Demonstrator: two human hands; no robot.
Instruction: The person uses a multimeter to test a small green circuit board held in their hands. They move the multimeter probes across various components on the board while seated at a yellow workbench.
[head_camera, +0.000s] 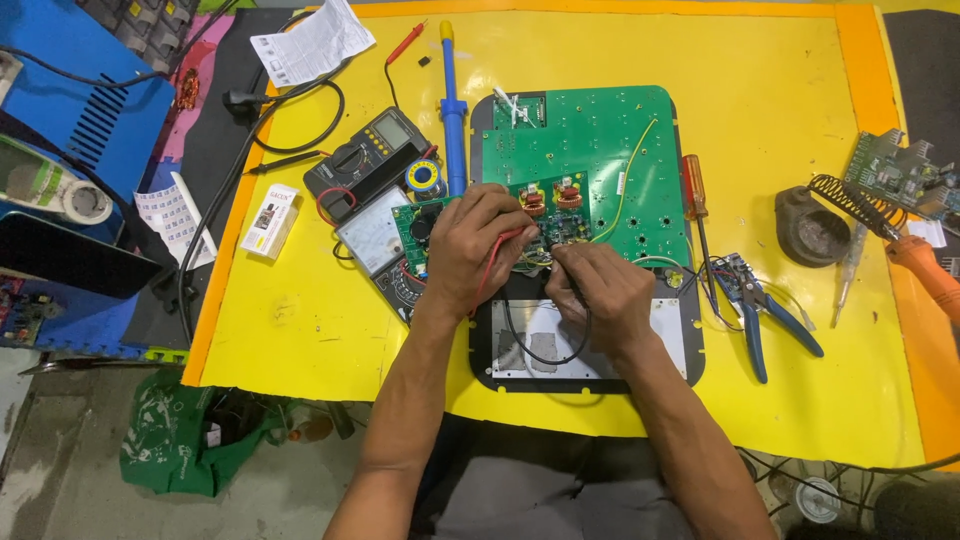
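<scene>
Pinching red probe (497, 262), left hand (478, 245); right hand (597, 290) pinching black probe (560, 272); green board (590, 165) flat.

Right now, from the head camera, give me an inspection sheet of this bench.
Surface: yellow mat, orange border.
Job's things: green circuit board on a dark tray; red probe lead and black probe lead.
Clutter: multimeter, solder reel, blue desoldering pump, screwdriver, blue pliers, soldering stand.
Hands: left hand grips the red lead; right hand pinches the black one.
Cables: black cord off the mat's left edge.
Surroundings: green bag on the floor.
</scene>
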